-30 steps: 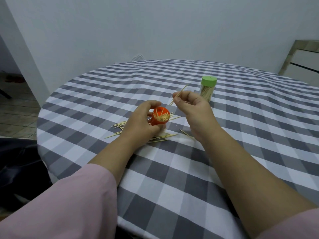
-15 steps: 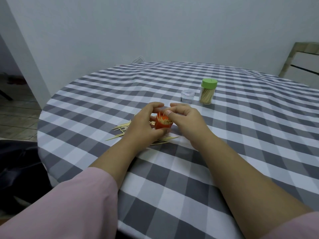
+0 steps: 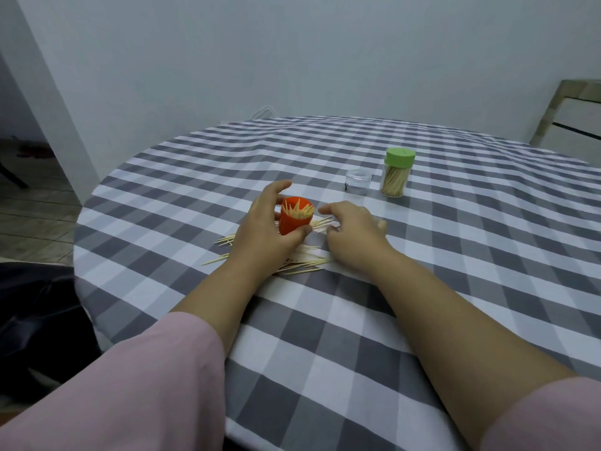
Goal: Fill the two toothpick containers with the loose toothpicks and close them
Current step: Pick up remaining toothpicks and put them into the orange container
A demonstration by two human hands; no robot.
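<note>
On the checked tablecloth [image 3: 455,288], near its middle, our left hand [image 3: 260,236] grips the orange container [image 3: 294,219], the thumb in front and the fingers curled around its far side. The container stands a little tilted and is open, with many toothpick tips showing at its mouth. Our right hand [image 3: 354,229] is low over the cloth just beside it, with the fingers bent downward toward the loose toothpicks [image 3: 305,263]; we cannot tell if it already pinches any. The loose toothpicks lie scattered on the cloth around and under our hands.

Farther away, the second container with the green lid [image 3: 400,156] is closed and full, and a small clear cap [image 3: 358,181] stands just beside it.

We judge the toothpicks are very light, thin and stiff, and they can snap or roll away. It is better to gather several parallel and pinch them at the middle, not one by one. The orange container is light too and can tip easily, so we should hold it around its body while we feed them in.
</note>
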